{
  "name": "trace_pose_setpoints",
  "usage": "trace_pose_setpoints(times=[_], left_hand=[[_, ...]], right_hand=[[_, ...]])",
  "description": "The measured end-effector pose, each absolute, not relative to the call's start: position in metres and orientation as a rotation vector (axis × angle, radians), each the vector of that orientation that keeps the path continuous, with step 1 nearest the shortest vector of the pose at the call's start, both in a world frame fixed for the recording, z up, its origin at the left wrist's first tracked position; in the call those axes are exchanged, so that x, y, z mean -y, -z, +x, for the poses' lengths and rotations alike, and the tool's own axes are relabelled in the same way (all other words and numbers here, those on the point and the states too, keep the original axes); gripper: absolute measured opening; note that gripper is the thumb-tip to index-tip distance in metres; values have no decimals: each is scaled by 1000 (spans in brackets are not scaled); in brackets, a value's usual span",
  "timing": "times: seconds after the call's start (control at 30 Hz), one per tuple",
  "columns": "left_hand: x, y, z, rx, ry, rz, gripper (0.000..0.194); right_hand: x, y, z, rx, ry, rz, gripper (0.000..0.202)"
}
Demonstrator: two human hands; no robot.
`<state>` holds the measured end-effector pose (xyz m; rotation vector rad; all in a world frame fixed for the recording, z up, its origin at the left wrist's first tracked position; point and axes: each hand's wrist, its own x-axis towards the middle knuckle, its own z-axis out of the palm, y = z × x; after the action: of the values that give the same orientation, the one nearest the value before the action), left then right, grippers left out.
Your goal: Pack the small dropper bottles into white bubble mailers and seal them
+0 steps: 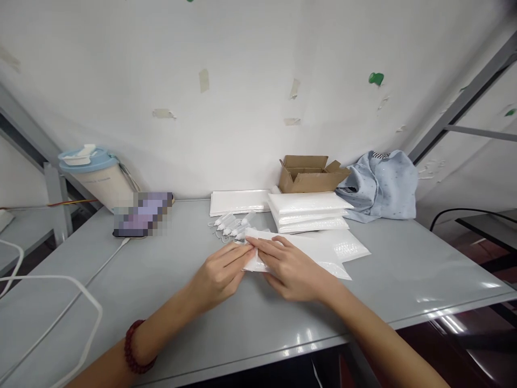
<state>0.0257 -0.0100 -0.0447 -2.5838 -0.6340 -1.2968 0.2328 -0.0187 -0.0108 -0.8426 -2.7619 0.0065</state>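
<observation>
A white padded envelope (329, 245) lies flat on the grey table, its left end between my hands. My left hand (221, 271) grips that end, fingers closed on it. From the right, my right hand (288, 267) presses on the same end, its fingers close together and meeting the left fingertips. Just behind my hands lie several small clear bottles (231, 225) with white tips and thin loops. A stack of puffed white envelopes (309, 203) rests behind the right hand. Flatter white envelopes (238, 201) lie near the wall.
An open cardboard box (309, 180) and a light blue cloth (383, 186) are at the back right. At the left are a tumbler (99, 178) and a phone (143, 214) with a white cable (97, 275). The table's front edge (258, 358) runs below my forearms.
</observation>
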Motion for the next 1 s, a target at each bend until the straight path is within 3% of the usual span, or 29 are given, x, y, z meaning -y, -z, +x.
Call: trace_pose_setpoints(times=[0.27, 0.43, 0.63, 0.9, 1.0], left_hand=[[17, 48, 27, 490, 1186, -2600, 48], [19, 42, 28, 439, 1137, -2539, 36], [19, 42, 27, 452, 1141, -2542, 34], [20, 41, 29, 462, 1130, -2536, 32], [21, 42, 30, 479, 1141, -2527, 31]], right_hand=[[17, 1, 239, 2744, -329, -863, 44], [16, 4, 241, 2731, -285, -876, 49], [18, 6, 241, 2753, -239, -928, 46], [20, 5, 239, 2693, -230, -1029, 77], [20, 6, 238, 2722, -157, -1009, 71]])
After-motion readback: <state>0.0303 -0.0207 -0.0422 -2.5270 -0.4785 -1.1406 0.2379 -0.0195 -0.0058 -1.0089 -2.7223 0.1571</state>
